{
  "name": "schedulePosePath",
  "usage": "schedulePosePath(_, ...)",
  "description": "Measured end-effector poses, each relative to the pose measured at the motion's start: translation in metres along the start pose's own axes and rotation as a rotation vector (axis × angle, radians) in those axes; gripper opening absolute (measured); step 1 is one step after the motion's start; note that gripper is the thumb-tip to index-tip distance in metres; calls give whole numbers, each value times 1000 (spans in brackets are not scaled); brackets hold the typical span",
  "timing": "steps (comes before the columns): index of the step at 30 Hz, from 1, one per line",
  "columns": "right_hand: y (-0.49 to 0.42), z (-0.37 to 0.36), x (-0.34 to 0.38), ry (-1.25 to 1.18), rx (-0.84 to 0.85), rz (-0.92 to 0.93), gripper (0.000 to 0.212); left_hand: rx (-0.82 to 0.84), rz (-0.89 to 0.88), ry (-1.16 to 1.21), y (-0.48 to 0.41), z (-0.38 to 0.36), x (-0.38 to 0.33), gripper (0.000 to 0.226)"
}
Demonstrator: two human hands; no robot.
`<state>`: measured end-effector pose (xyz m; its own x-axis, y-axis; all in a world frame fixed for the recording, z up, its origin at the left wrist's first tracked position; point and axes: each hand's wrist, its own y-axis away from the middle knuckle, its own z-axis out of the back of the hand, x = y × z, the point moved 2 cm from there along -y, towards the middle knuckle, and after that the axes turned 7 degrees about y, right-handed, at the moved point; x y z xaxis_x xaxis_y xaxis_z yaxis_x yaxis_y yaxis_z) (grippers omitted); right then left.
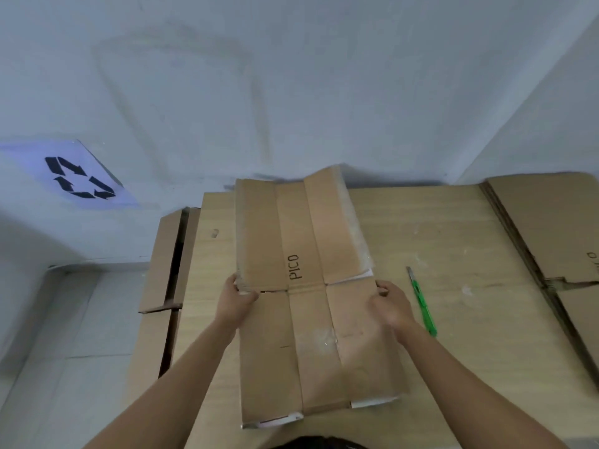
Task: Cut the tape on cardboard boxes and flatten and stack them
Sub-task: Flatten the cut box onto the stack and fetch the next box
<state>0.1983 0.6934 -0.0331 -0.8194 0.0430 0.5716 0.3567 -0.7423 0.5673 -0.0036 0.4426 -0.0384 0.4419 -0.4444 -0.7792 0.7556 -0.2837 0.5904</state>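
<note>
Both hands, left hand (235, 294) and right hand (390, 304), grip the side edges of a flattened box (311, 303) on the table (453, 335), seemingly ready for the stack (547, 228) at right, cutter (423, 306) lying idle.

A recycling sign (79, 178) lies beside the wooden table (453, 319).

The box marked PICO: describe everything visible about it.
The PICO box is plain brown corrugated cardboard, opened out nearly flat along lengthwise creases, with "PICO" handwritten in black on its middle panel. Whitish tape remnants show along its right edge and near corners. It lies on the wooden table, far end raised slightly. The left hand and right hand each have a grip on one side edge at the cross crease.
</note>
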Motion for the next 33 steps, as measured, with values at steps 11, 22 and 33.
schedulePosePath(11,-12,-57,41,718,97,506,69,241,-450,-887,-26,-69,9,84)
schedulePosePath(22,-43,-103,8,888,-143,652,69,60,-619,-1047,-47,-82,38,76)
schedulePosePath(33,-49,-106,7,886,-161,692,71,82,-573,-1086,-52,-80,39,81)
